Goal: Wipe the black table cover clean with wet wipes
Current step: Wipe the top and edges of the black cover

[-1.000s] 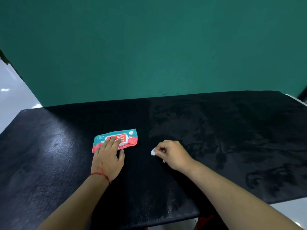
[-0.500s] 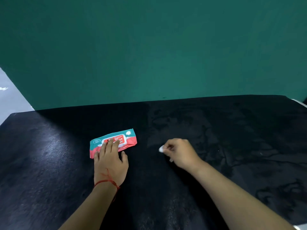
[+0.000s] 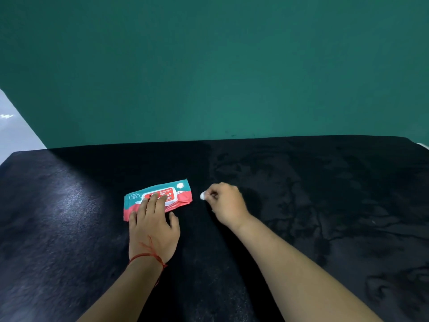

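The black table cover fills the lower half of the view, with darker wet streaks over its right part. A teal and red pack of wet wipes lies flat left of centre. My left hand rests on the pack with straight fingers pressing its lid. My right hand is just right of the pack, fingers curled round a small balled white wet wipe that peeks out at the fingertips, low over the cover.
A green wall stands right behind the table's far edge. Pale floor shows at the far left beyond the cover's corner. A red string bracelet circles my left wrist.
My right hand with the balled wipe has shifted slightly away from me and toward the pack. The left hand has stayed on the pack. The camera has tilted a little.
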The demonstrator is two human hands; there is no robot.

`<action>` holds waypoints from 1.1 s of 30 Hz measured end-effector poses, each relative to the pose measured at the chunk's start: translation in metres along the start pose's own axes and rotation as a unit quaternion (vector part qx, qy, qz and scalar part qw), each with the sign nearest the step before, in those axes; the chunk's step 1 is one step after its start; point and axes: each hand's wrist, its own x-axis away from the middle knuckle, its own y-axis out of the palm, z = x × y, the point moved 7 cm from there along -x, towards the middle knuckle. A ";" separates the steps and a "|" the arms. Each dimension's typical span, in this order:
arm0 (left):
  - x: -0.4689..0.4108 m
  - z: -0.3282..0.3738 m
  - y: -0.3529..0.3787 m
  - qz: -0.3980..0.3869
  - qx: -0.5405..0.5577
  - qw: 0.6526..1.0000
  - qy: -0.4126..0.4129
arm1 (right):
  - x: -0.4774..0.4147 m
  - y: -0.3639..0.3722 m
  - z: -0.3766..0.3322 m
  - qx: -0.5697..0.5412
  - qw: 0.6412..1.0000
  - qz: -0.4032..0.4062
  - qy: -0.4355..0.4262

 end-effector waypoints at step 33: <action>-0.001 0.001 -0.001 -0.003 0.006 1.000 -0.001 | -0.083 -0.068 0.072 0.042 0.995 0.057 0.068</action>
